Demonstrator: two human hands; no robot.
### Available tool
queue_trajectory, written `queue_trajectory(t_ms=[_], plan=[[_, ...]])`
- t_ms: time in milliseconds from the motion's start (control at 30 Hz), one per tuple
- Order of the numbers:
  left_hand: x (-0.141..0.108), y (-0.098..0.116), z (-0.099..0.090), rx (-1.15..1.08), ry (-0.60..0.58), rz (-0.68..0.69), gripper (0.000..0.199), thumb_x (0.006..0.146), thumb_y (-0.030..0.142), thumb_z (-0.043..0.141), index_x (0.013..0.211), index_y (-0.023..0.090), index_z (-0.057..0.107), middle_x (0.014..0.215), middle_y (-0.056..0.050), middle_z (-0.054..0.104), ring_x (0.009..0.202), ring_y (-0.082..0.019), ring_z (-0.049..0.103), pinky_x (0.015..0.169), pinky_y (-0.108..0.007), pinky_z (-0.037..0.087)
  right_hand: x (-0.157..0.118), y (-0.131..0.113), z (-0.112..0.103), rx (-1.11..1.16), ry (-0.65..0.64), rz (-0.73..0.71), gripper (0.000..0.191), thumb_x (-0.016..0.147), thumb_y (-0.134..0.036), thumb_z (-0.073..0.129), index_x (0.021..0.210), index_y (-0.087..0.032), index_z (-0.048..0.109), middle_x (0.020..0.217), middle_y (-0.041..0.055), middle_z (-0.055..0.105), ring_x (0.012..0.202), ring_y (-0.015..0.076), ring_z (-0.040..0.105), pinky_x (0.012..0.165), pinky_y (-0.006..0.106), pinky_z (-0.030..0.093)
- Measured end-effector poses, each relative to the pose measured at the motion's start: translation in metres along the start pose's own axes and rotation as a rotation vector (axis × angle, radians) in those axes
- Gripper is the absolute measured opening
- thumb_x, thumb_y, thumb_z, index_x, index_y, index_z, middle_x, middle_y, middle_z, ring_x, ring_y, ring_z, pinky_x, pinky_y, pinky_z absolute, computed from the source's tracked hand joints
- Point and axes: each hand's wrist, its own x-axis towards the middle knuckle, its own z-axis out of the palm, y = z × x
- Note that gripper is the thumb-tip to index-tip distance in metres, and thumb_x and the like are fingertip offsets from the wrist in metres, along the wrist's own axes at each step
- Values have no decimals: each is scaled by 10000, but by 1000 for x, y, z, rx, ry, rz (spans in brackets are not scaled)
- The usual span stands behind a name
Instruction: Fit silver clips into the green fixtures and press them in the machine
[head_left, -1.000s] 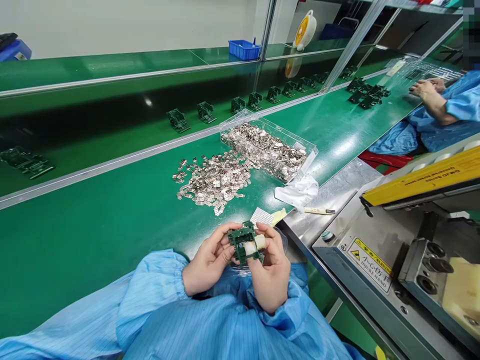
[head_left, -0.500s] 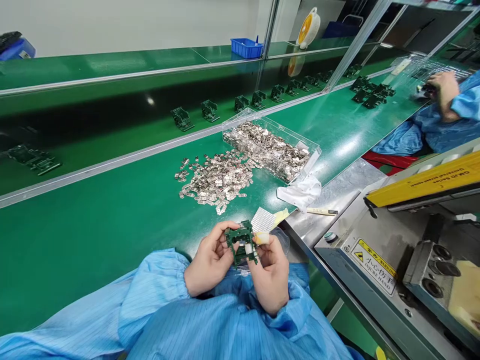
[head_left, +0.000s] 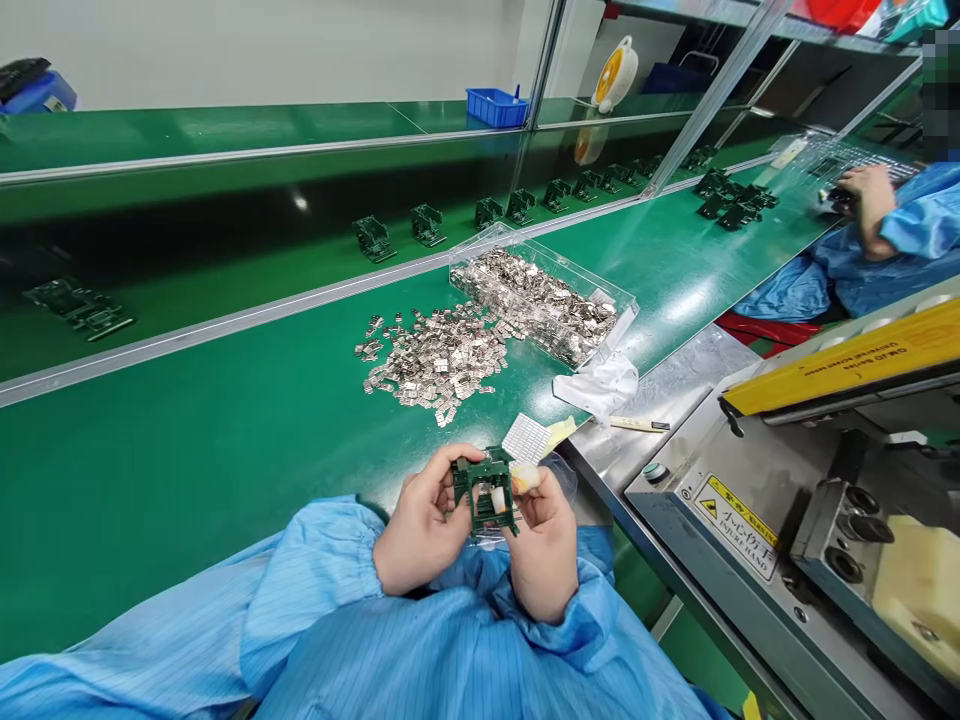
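Just above my lap, both hands hold a dark green plastic frame (head_left: 487, 488) with an open middle. My left hand (head_left: 424, 525) grips its left side between thumb and fingers. My right hand (head_left: 546, 545) is closed at its right side, its fingers partly hidden. White-yellow wrapping covers a fingertip of that hand, and another white-wrapped tip shows inside the opening. Beyond the hands lies a heap of small silvery metal pieces (head_left: 442, 360). A clear plastic box (head_left: 619, 335) behind it holds more of them. A white gridded sheet (head_left: 525, 438) lies right behind the frame.
A machine with a yellow bar (head_left: 847, 375) and warning label stands to the right. A marker (head_left: 639, 425) and a white cloth (head_left: 604, 388) lie near its metal plate. Green frames (head_left: 427, 225) line the back strip; others (head_left: 735, 200) are piled near a co-worker's hand (head_left: 870, 205).
The view has shifted slightly. Both hands keep hold of the green frame, which has turned a little, and a white-wrapped tip shows more clearly in its opening.
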Motion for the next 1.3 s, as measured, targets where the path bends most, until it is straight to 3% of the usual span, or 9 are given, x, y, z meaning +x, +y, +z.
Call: queue_trajectory(t_ms=[267,433,533,633,733,900,1033,1300], plan=[[-6,7,11,-28,-76,-92,338,802,251,666,1111,185,544,756,-6,623,587,-114,589,524,-208,478,-15,1,-10,56,24,-10,197,687,-139,711,717,-200,527,648,-54,533,559,88,491,498,161,408],[-17,-3,25,5,-189,-158,328,802,219,636,1110,190,528,680,27,588,550,-115,591,514,-214,485,-35,9,-31,28,73,11,222,708,-209,748,730,-207,527,641,-49,521,561,105,499,514,190,444],[-16,-4,26,-19,-263,-158,318,806,224,640,1103,192,529,716,17,612,567,-119,611,523,-217,505,-43,16,-48,-26,89,14,209,750,-315,740,781,-208,563,698,-8,591,624,143,556,568,233,485],[5,4,21,-51,-105,-48,334,775,246,692,1065,196,533,819,0,642,668,-126,639,592,-221,533,-35,24,-65,-144,154,25,265,823,-451,648,895,-198,618,790,47,663,700,176,597,643,275,500],[42,10,21,-80,60,81,366,707,256,760,982,193,526,850,2,657,744,-129,642,679,-219,530,-12,33,-74,-276,115,72,363,817,-526,599,865,-172,662,731,66,680,674,194,602,610,288,475],[86,1,46,-167,-167,41,377,704,257,761,968,179,503,892,-22,687,818,-157,669,737,-237,516,23,50,-60,-331,18,34,363,749,-509,642,611,-177,592,536,5,578,525,140,507,507,245,384],[88,-8,57,-175,-229,29,384,714,211,734,1019,161,506,949,-41,683,881,-165,672,779,-243,508,26,61,-49,-369,53,-47,411,808,-500,562,546,-208,441,458,-51,423,460,100,373,444,219,274],[84,-15,51,-71,-245,33,413,764,176,667,1135,166,485,900,-19,650,793,-123,621,692,-206,469,27,67,-62,-498,-21,-239,430,872,-479,460,531,-222,413,526,-25,421,530,136,396,533,273,300]])
